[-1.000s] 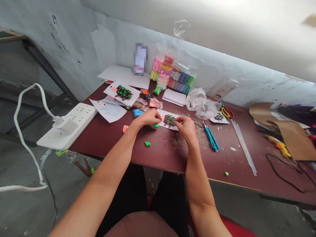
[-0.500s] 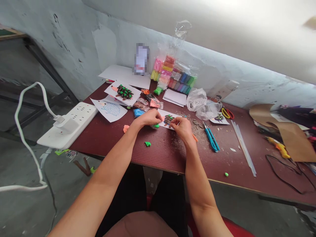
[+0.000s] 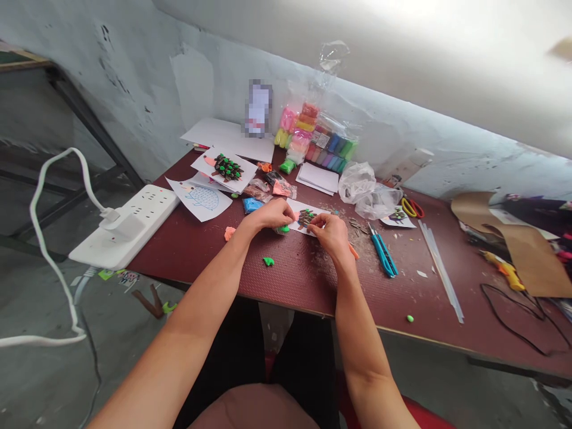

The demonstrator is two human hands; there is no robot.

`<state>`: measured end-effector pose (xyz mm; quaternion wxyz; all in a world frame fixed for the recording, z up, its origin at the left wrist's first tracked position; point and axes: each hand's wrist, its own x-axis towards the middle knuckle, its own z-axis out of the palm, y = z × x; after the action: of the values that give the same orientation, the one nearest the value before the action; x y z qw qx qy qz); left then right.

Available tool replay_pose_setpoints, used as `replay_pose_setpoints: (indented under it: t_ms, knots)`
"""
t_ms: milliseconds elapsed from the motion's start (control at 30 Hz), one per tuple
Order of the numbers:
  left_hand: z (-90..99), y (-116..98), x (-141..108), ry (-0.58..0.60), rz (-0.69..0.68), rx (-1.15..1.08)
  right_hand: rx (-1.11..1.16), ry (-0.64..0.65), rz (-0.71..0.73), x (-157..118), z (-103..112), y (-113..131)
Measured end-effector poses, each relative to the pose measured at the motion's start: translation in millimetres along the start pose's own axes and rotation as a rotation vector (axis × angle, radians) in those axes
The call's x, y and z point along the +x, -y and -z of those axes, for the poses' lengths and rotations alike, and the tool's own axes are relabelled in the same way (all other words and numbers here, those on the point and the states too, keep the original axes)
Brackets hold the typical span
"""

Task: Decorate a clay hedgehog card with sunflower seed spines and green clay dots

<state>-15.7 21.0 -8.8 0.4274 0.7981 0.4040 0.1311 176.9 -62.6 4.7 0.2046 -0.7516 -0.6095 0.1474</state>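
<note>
Between my hands a small white card (image 3: 319, 211) lies on the table, bearing a hedgehog (image 3: 306, 217) with a pink head, dark seed spines and bits of green. My left hand (image 3: 276, 213) has its fingers closed at the card's left edge, by the head; what they pinch is hidden. Just beneath them sits a green clay lump (image 3: 284, 229), partly covered. Thumb and finger of my right hand (image 3: 331, 231) pinch together at the hedgehog's lower right, on something too small to make out. A loose piece of green clay (image 3: 268, 261) lies nearer me.
A teal utility knife (image 3: 383, 253), scattered seeds (image 3: 357, 225) and clear sticks (image 3: 441, 271) lie to the right. Another seed hedgehog (image 3: 227, 167) and a drawn one (image 3: 203, 198) are left, near a white power strip (image 3: 127, 229). Clay packs (image 3: 330, 146) stand against the wall.
The view has shifted very slightly. Both hands stay in nearly the same place over the card, with fingers still closed.
</note>
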Motion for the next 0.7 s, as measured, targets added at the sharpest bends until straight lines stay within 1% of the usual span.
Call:
replay_pose_setpoints:
  t_ms: [233, 433, 700]
  knots:
    - [0.7, -3.3, -2.5, -0.01, 0.016, -0.009, -0.054, 0.021, 0.028, -0.9, 1.0, -0.1]
    - [2.3, -7.9, -5.7, -0.018, 0.031, -0.012, -0.041, 0.029, 0.025, -2.4, 2.0, 3.3]
    - [0.9, -2.9, -1.4, -0.004, 0.019, 0.01, -0.022, 0.023, 0.035, -0.9, -2.3, 2.4]
